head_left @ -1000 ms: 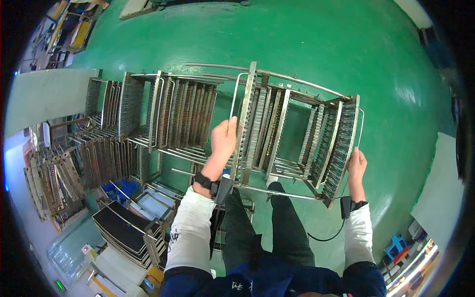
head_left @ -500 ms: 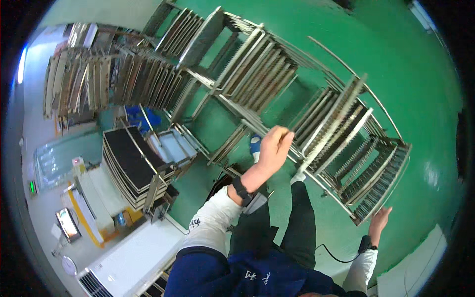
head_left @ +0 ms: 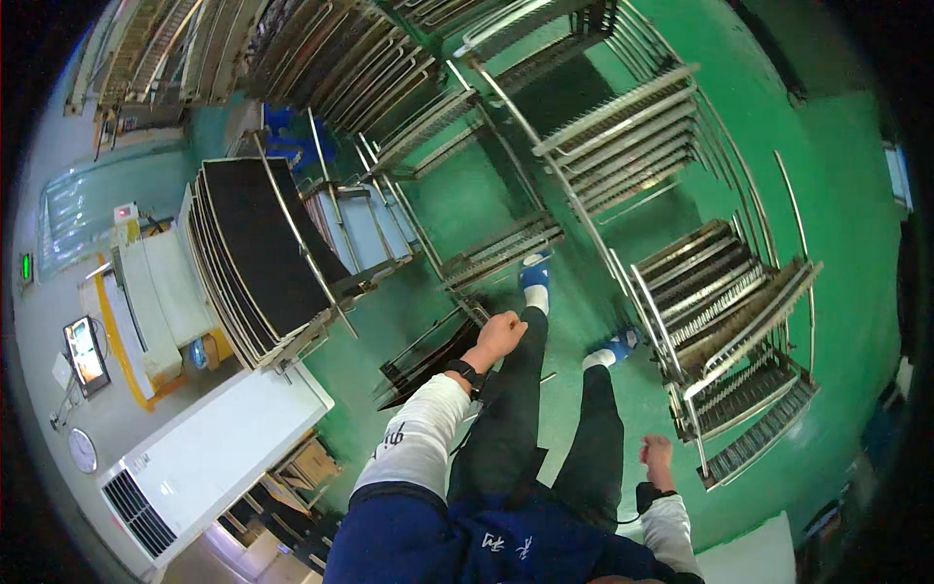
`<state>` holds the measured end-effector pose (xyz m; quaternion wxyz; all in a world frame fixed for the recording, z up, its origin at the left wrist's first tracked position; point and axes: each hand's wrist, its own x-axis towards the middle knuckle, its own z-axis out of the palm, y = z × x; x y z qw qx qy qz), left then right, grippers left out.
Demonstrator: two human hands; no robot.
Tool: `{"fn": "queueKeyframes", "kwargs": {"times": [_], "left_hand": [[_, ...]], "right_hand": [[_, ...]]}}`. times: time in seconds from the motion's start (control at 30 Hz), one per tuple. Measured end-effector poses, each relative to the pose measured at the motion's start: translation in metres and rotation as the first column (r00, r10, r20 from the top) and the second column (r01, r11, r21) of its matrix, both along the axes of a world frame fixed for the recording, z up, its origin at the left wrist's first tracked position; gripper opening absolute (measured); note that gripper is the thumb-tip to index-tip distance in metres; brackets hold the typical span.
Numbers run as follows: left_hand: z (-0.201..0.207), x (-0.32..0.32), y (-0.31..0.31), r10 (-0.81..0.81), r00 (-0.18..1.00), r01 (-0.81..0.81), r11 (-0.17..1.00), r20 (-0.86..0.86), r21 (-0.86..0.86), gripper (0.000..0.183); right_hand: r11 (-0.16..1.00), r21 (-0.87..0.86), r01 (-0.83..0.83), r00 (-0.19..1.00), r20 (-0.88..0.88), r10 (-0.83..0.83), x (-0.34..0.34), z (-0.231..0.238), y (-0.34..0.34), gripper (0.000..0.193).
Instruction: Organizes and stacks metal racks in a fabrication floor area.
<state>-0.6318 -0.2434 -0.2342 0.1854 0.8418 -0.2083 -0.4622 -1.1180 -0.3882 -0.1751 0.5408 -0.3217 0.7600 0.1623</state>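
My left hand (head_left: 503, 334), fingers curled in, hangs over my left thigh with nothing visible in it. It is nearest to a low dark rack (head_left: 428, 362) on the floor, apart from it. My right hand (head_left: 657, 453) is beside my right leg, its fingers curled closed and holding nothing that I can see. Ahead of it on the right stands a metal rack (head_left: 681, 360) holding several slotted metal frames (head_left: 725, 292). The right hand does not touch this rack. Both wrists wear a black band.
More metal racks with slotted frames (head_left: 623, 127) stand ahead. To the left are a stack of black panels (head_left: 258, 234), a long white air-conditioner-like unit (head_left: 224, 457), a small screen (head_left: 86, 355) and a round clock (head_left: 82, 450). My blue-covered feet (head_left: 535, 277) are on a green floor (head_left: 457, 219).
My view has shifted and turned, so the racks sit differently. My left hand has lowered toward my leg. My right hand has drawn in from near the right rack's end to beside my leg.
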Motion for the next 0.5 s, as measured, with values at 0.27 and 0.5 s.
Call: {"fn": "queueKeyframes", "kwargs": {"times": [0.27, 0.5], "left_hand": [[-0.026, 0.044, 0.014, 0.226, 0.974, -0.226, 0.974, 0.003, 0.015, 0.033], [-0.098, 0.026, 0.03, 0.462, 0.883, -0.46, 0.887, 0.084, -0.044, 0.029]], "right_hand": [[0.986, 0.036, -0.162, 0.962, 0.229, 0.15, 0.194, -0.009, -0.039, 0.018], [0.976, 0.005, -0.218, 0.925, 0.32, 0.205, 0.281, -0.038, -0.047, 0.019]]}}
